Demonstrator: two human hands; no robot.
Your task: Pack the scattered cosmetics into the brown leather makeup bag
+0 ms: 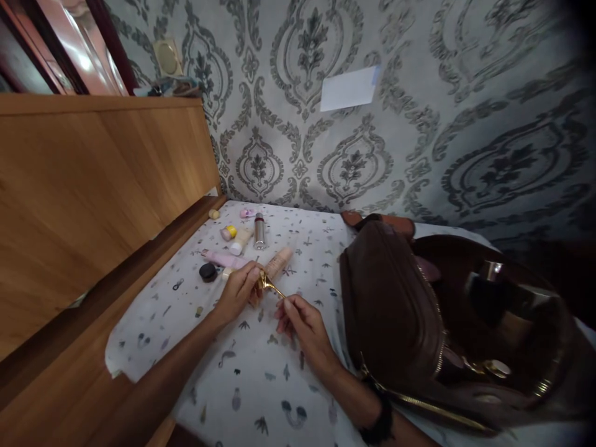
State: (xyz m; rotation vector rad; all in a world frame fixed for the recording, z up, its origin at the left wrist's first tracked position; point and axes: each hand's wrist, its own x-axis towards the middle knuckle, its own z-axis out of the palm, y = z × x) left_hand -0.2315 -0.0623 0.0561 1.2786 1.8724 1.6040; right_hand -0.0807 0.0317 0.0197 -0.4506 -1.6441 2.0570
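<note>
A small gold metal item [271, 285] is held between both hands above the patterned white cloth. My left hand [238, 290] is closed on its upper left end, fingertips pinched together. The thumb and fingers of my right hand [300, 316] pinch its thin lower right end. Just behind the gold item lies a peach-coloured tube [280, 261]. Left of it are a pink-lilac tube [226, 259] and a round black container [207, 272]. A silver cylinder [259, 232] stands or lies farther back, near a cream tube with a white cap [240, 242].
An open dark brown bag [391, 298] with gold zips and items inside fills the right side. A wooden panel [107, 205] borders the left. Small yellow-topped and pink items lie at the back left. The patterned wall [298, 149] rises behind the cloth [251, 366].
</note>
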